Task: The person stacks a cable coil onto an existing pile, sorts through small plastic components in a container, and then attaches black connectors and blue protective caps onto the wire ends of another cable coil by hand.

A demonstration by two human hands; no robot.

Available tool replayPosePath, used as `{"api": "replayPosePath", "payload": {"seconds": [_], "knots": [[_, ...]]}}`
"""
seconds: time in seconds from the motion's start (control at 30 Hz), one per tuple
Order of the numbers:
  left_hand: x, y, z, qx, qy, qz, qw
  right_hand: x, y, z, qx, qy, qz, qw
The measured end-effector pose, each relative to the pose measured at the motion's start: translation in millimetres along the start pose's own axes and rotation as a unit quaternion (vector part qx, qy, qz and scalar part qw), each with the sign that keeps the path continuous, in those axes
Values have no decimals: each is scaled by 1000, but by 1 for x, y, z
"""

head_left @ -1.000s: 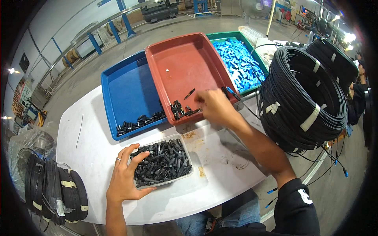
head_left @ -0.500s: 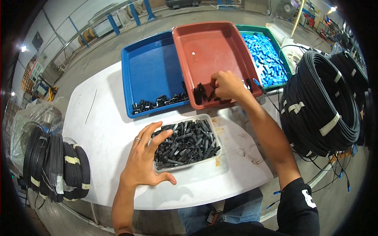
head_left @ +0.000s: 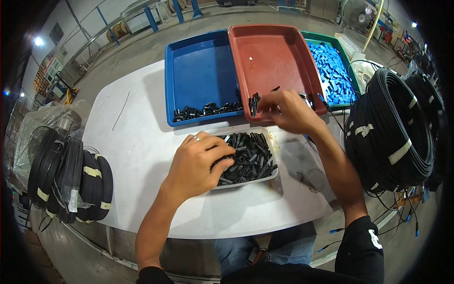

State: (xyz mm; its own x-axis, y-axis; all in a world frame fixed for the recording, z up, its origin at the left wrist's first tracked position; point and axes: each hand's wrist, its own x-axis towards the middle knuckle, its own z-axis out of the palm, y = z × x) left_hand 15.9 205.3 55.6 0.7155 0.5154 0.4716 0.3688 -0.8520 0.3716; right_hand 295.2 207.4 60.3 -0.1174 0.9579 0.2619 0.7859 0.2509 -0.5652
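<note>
Concrete workshop floor spread out behind a white desk [head_left: 142, 146] whose top carried three shallow trays in a row at its far side. Nearest the person sat a clear plastic container [head_left: 270, 176] heaped with small black tubular parts [head_left: 248, 158]. Over its left half lay the left hand [head_left: 198, 163], palm down, fingers curled into the heap and touching the parts — whether anything was actually pinched between the fingers could not be told, since the knuckles hid them. A ring showed on one finger. Beyond the container, the right hand [head_left: 288, 111] reached to the near edge of the red tray [head_left: 269, 57], fingers bent and drawn together over a few black pieces [head_left: 254, 103] gathered in that near corner; its grip was hidden too, so what it had hold of, if anything, stayed unclear. Just left of the red tray stood a blue tray [head_left: 198, 71], with a line of similar black parts [head_left: 203, 111] along its near wall. To the right of the red one, a green tray [head_left: 352, 102] held a mass of small blue pieces [head_left: 333, 71]. Off the desk's right end rested large coils of black cable [head_left: 392, 128] bound with pale ties — and at the left end, smaller black coils [head_left: 71, 180] sat partly in clear wrap.
</note>
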Motion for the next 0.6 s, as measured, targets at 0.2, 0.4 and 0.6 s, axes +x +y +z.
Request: {"api": "replayPosePath", "payload": {"seconds": [0.2,0.4,0.6], "knots": [[16,0,3,66,-41,-7,997,-35,-31,6,81,-146,-269,948],[8,-4,0,24,-4,-18,1000,-34,-24,1,97,-153,-230,956],[1,1,-9,40,4,-24,999,-30,-25,0,112,-138,-193,965]]}}
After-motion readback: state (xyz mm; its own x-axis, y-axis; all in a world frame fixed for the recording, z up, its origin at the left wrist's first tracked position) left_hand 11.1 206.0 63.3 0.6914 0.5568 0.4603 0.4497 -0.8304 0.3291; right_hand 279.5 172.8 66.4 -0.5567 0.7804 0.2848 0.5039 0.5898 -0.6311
